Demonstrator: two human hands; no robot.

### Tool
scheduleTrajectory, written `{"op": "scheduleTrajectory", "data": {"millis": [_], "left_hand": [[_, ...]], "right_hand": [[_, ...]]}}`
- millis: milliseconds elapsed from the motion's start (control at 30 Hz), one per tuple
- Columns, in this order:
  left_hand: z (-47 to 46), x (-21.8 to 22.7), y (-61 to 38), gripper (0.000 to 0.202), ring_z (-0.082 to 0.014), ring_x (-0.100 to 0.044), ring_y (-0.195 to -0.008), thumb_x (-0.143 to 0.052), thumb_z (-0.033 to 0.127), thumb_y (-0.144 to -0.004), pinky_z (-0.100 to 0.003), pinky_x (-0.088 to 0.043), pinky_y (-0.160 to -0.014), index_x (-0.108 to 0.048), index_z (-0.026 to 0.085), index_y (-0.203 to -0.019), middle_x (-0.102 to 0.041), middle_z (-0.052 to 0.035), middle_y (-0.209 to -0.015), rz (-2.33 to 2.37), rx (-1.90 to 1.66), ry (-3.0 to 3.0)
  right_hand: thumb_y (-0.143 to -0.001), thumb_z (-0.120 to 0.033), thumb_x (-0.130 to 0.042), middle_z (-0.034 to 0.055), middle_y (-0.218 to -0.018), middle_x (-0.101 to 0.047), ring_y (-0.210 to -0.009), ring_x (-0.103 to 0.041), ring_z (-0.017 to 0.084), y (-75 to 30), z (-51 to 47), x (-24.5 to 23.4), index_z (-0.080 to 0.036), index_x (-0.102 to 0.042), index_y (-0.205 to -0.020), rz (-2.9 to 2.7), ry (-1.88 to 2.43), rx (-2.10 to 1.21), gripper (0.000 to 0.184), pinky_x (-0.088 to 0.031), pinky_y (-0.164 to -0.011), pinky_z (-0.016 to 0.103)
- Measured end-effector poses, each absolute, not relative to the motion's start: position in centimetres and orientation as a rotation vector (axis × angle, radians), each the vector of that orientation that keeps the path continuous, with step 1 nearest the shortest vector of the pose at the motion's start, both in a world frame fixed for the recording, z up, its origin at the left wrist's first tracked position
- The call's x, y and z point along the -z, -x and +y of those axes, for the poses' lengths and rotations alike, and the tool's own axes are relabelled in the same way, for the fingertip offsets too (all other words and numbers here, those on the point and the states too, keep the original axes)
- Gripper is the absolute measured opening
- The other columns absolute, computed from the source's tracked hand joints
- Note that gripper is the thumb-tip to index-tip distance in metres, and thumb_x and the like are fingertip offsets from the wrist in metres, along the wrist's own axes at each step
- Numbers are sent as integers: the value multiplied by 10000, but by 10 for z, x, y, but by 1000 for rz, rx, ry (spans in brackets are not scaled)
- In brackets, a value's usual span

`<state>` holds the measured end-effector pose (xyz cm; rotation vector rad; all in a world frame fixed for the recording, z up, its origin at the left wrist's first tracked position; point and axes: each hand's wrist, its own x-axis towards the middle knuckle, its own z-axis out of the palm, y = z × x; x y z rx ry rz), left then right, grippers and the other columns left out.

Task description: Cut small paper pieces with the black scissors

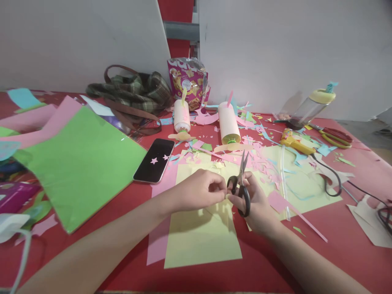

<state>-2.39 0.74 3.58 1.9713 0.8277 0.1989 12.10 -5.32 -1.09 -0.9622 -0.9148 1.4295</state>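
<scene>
A pair of black-handled scissors [243, 183] is held in my right hand [257, 204], blades pointing away from me and nearly closed. My left hand [203, 188] is pinched, its fingertips meeting those of my right hand beside the scissor handles. Whatever sits between the left fingertips is too small to make out. Beneath both hands lies a pale yellow paper sheet [202, 241], partly over a pink sheet [157, 241]. Left of my hands, a phone [154, 159] carries two small pink paper stars [153, 161].
Two paper-wrapped bottles [228, 122] stand behind my hands among coloured scraps. Green paper [82, 163] covers the left side. At right are a yellow glue gun [297, 143] with its cord, red-handled scissors [337, 134] and a tilted clear bottle [312, 108]. A snack bag [186, 81] stands behind.
</scene>
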Motion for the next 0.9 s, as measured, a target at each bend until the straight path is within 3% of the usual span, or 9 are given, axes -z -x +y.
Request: {"op": "scheduleTrajectory", "data": {"millis": [200, 533, 733, 900], "left_hand": [[8, -36, 26, 143, -89, -451, -569, -451, 269, -695, -193, -336, -515, -534, 163, -743, -519, 16, -638, 749, -160, -1986], [6, -35, 22, 180, -67, -355, -511, -368, 208, -738, -185, -276, -473, -478, 146, -611, -426, 34, -562, 730, -215, -2004], [9, -34, 24, 176, -82, -409, -553, -390, 226, -739, -193, -317, -513, -504, 147, -630, -470, 23, -588, 762, -282, -2007], [13, -34, 24, 179, -74, -429, -584, -376, 227, -761, -185, -343, -552, -513, 147, -679, -480, 27, -623, 824, -480, -1912]], "right_hand": [[-657, -77, -584, -38, -765, -465, -635, -477, 89, -121, -52, 12, -233, -364, -756, -870, 928, -1408, 287, -359, -558, 226], [-635, -110, -618, -41, -750, -471, -620, -474, 90, -121, -52, 10, -240, -357, -751, -853, 951, -1404, 314, -352, -542, 217], [-636, -133, -628, -35, -771, -471, -630, -468, 93, -120, -52, 10, -243, -365, -755, -844, 960, -1435, 309, -351, -556, 219], [-659, -241, -620, -31, -750, -435, -627, -448, 95, -121, -52, 10, -243, -376, -780, -885, 879, -1530, 272, -350, -617, 251]]}}
